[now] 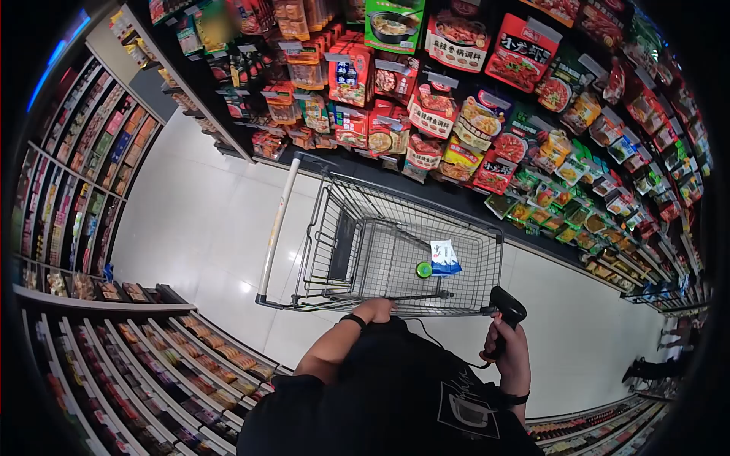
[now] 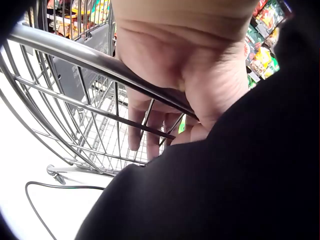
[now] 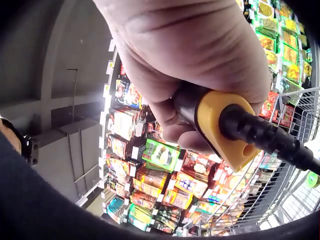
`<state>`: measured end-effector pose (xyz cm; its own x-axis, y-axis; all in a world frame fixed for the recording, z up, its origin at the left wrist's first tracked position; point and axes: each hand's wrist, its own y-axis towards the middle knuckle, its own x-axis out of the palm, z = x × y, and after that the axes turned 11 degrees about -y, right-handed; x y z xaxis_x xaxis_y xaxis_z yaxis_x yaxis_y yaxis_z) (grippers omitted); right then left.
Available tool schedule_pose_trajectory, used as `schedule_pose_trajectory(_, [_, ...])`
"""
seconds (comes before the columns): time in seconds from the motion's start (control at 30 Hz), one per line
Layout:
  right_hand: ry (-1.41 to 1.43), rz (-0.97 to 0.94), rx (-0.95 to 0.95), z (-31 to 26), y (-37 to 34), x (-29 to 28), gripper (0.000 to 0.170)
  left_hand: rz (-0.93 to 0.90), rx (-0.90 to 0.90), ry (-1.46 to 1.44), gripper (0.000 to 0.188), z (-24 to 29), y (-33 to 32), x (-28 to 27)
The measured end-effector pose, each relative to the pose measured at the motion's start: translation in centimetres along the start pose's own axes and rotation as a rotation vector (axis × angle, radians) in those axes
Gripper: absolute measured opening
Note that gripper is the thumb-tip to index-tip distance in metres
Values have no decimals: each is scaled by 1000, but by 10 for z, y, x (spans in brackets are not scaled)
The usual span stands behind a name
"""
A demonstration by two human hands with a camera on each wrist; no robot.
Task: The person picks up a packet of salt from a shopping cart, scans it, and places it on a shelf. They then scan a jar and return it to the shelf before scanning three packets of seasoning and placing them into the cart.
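A black handheld scanner [image 1: 508, 304] is gripped in my right hand [image 1: 511, 346], beside the far-right corner of the shopping cart [image 1: 414, 200]. The right wrist view shows that hand [image 3: 200, 55] wrapped round the handle, with its yellow end [image 3: 212, 117] and black cable [image 3: 272, 142] exposed. My left hand [image 1: 376, 309] rests on the cart's near side. In the left wrist view, its palm [image 2: 175, 65] lies over the metal rim [image 2: 80, 52], fingers hanging down inside. A blue-and-white packet [image 1: 445, 260] and a green round item [image 1: 423, 269] lie in the basket.
A wall of hanging packaged foods [image 1: 456, 114] stands beyond the cart. The cart's push bar [image 1: 278, 220] is at its left end. More stocked shelves [image 1: 152, 349] stand at the lower left, and pale floor [image 1: 182, 220] stretches left. A person in dark clothes [image 1: 661, 369] is at the far right.
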<state>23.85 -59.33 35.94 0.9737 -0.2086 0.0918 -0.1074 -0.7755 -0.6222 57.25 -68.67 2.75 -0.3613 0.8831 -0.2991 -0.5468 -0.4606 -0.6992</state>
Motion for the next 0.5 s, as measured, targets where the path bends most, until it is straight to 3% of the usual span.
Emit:
schedule_pose_trajectory(0.13, [52, -5, 22, -7, 4, 17, 24, 18, -9, 11, 68, -5, -15, -14])
schedule_pose_trajectory(0.23, [45, 23, -3, -4, 9, 22, 22, 14, 68, 48, 71, -11, -33, -39])
schedule_pose_trajectory(0.27, [73, 8, -4, -6, 7, 24, 22, -44, 180, 39, 72, -23, -32, -53])
schedule_pose_trajectory(0.3, [90, 15, -27, -1, 8, 23, 20, 31, 172, -30, 77, -33, -38, -69])
schedule_pose_trajectory(0.33, [108, 21, 20, -3, 7, 24, 21, 83, 38, -228, 82, -2, -77, -109])
schedule_pose_trajectory(0.37, [133, 39, 63, -6, 3, 26, 21, 211, 33, -295, 75, 28, -114, -146])
schedule_pose_trajectory(0.43, [102, 115, 113, -7, -1, 33, 22, 754, 232, -238, 52, -13, -126, -189])
schedule_pose_trajectory(0.5, [90, 68, 136, -4, -1, 33, 23, 1154, 251, -16, 48, -41, -158, -246])
